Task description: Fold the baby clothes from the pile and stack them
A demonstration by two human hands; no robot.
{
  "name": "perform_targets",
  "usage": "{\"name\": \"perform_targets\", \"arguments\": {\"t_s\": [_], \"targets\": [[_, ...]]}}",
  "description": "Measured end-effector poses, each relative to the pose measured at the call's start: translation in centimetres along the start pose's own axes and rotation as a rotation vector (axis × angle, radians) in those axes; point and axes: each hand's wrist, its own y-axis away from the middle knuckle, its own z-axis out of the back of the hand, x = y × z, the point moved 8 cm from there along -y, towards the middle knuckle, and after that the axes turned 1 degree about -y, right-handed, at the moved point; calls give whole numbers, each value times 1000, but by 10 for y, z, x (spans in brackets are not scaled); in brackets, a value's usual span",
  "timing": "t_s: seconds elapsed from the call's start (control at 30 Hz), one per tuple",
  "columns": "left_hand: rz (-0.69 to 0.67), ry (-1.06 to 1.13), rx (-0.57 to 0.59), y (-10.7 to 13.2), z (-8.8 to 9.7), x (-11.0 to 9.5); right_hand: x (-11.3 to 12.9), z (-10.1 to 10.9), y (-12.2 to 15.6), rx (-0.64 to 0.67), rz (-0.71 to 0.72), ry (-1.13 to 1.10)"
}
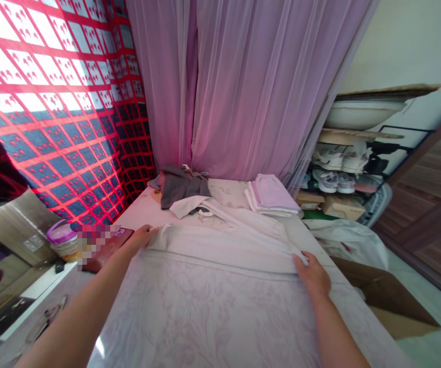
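A white ribbed knit garment [224, 248] lies spread across the patterned tabletop [212, 317], with a long narrow part, perhaps a sleeve, running along its far side. My left hand [143, 238] pinches its left end. At the opposite end, my right hand [312, 273] is closed on the right edge, so the cloth stretches between both hands. Just beyond it sits a loose heap with a dark grey garment [184, 186] on top. Folded lilac and white clothes [272, 194] are stacked at the far right of the table.
A reddish flat object [107, 253], partly pixelated, lies by my left forearm. Left of the table stands a tub with a purple lid [61, 232]. Lilac curtains [243, 92] hang behind. On the right are a shoe rack [335, 161] and an open cardboard box [389, 296].
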Motion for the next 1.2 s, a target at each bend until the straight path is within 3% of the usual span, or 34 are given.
{"name": "perform_targets", "arguments": {"t_s": [0.17,0.27,0.33,0.43,0.53,0.67,0.8,0.9,1.03,1.2], "targets": [[-1,32,-62,-1,25,6,-15,0,-11,28,-18,-60],[-50,-214,9,0,33,12,-15,-1,-4,54,-7,-2],[-78,-432,54,4,33,15,-8,4,1,24,15,46],[-158,-590,-9,13,27,0,28,21,8,-116,152,91],[-374,-584,-42,33,-3,-42,92,20,17,-136,390,53],[-723,-377,141,80,-72,-101,179,-19,26,64,571,41],[-773,-396,199,108,-117,-111,235,-56,27,133,664,156],[-819,-426,216,114,-132,-104,244,-72,14,136,635,203],[-830,-428,191,110,-135,-99,235,-79,-3,76,553,204],[-808,-398,211,110,-135,-102,229,-79,15,9,579,161]]}}
